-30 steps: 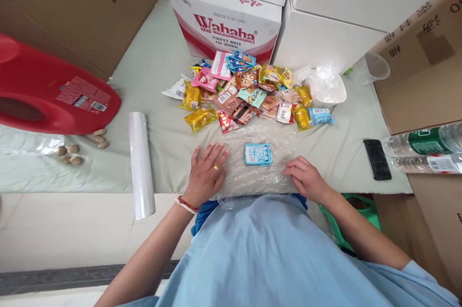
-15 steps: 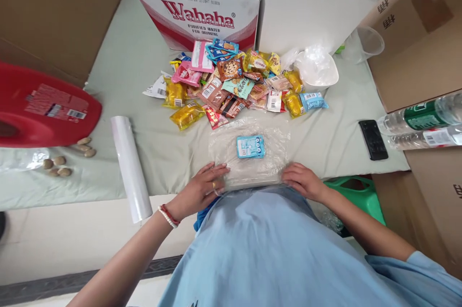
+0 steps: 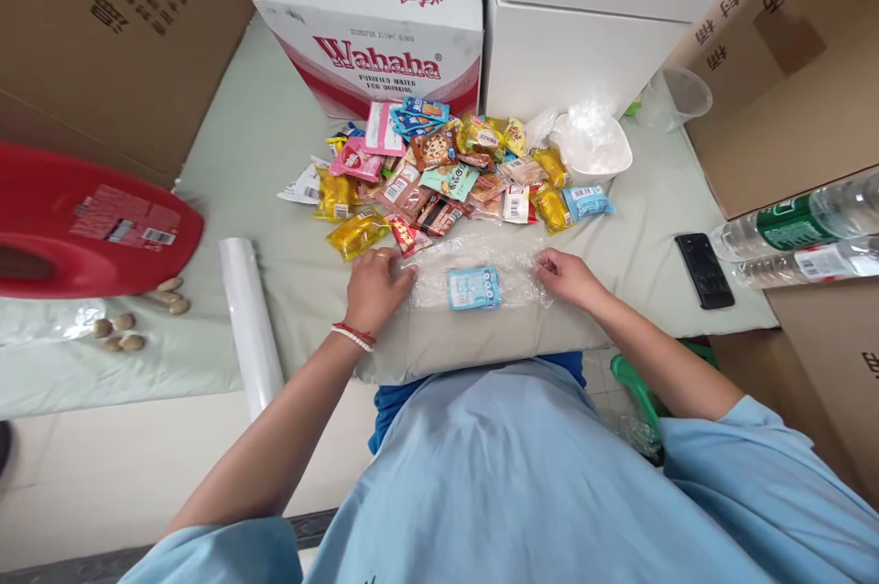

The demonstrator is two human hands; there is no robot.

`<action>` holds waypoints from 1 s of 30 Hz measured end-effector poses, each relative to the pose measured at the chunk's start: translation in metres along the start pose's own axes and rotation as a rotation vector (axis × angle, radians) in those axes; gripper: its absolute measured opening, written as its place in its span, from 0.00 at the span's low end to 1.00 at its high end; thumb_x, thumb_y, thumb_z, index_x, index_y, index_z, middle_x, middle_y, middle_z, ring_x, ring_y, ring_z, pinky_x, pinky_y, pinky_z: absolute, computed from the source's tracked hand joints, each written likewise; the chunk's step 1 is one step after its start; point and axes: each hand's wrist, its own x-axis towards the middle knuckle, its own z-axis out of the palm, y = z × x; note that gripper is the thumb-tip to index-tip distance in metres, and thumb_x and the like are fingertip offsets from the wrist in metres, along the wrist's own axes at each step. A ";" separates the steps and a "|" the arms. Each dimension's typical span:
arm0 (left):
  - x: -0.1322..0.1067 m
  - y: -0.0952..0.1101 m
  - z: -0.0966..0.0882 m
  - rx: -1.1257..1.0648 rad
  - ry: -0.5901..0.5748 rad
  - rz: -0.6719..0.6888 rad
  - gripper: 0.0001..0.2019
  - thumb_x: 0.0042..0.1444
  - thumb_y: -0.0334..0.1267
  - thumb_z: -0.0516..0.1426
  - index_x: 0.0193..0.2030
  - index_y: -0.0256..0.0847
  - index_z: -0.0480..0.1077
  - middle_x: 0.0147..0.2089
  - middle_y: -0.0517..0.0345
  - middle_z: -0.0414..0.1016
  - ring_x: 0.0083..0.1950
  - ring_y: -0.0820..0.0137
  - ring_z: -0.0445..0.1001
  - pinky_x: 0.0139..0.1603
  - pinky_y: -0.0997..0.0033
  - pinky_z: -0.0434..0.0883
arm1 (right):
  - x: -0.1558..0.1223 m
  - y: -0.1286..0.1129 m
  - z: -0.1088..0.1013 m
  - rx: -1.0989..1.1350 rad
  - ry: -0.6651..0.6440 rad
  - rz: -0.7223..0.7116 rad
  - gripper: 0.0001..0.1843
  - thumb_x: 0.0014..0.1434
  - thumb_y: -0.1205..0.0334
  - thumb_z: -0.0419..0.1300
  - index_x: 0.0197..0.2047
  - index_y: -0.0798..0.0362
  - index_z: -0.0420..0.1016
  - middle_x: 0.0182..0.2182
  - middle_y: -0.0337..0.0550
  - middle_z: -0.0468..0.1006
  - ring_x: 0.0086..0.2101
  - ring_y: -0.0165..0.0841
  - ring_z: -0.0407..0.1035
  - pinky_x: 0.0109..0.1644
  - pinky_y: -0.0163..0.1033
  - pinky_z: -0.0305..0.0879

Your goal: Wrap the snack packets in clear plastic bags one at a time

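A blue packet lies flat on clear plastic film just below the centre of the frame, its long axis running left to right with a very slight tilt. Its barcode end points to frame left and its end with the row of small round marks to frame right.

The left hand is at the film's left side, back up, thumb stretched towards the packet; I cannot tell whether its fingers pinch the film. The right hand grasps the film's right edge between curled fingers and thumb. Both are apart from the packet.

Just above the film, a pile of wrapped snacks spreads across the upper middle, with a white bowl at its right. A white roll lies at left of centre, near a red jug at the left edge. A dark phone lies at the right beside two bottles. The printed carton stands behind the pile.
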 end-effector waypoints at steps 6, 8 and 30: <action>-0.035 0.024 -0.020 0.000 0.473 0.073 0.14 0.67 0.42 0.53 0.52 0.41 0.74 0.50 0.45 0.73 0.56 0.54 0.71 0.63 0.47 0.68 | 0.024 -0.032 -0.005 -0.295 0.171 -0.438 0.16 0.70 0.61 0.53 0.55 0.55 0.78 0.51 0.56 0.78 0.53 0.48 0.68 0.59 0.51 0.65; -0.050 0.044 -0.017 -0.015 0.345 0.280 0.14 0.69 0.38 0.51 0.53 0.44 0.75 0.48 0.47 0.73 0.53 0.56 0.71 0.59 0.49 0.69 | 0.038 -0.050 0.002 -0.346 0.052 -0.529 0.16 0.71 0.63 0.53 0.54 0.55 0.79 0.50 0.54 0.80 0.53 0.48 0.67 0.60 0.51 0.64; -0.061 0.047 0.052 -0.023 -0.011 0.341 0.14 0.69 0.36 0.51 0.53 0.40 0.75 0.41 0.48 0.79 0.46 0.59 0.76 0.47 0.58 0.73 | 0.004 -0.070 0.048 -0.473 -0.304 -0.802 0.17 0.70 0.70 0.56 0.56 0.52 0.80 0.36 0.46 0.79 0.39 0.38 0.69 0.42 0.38 0.60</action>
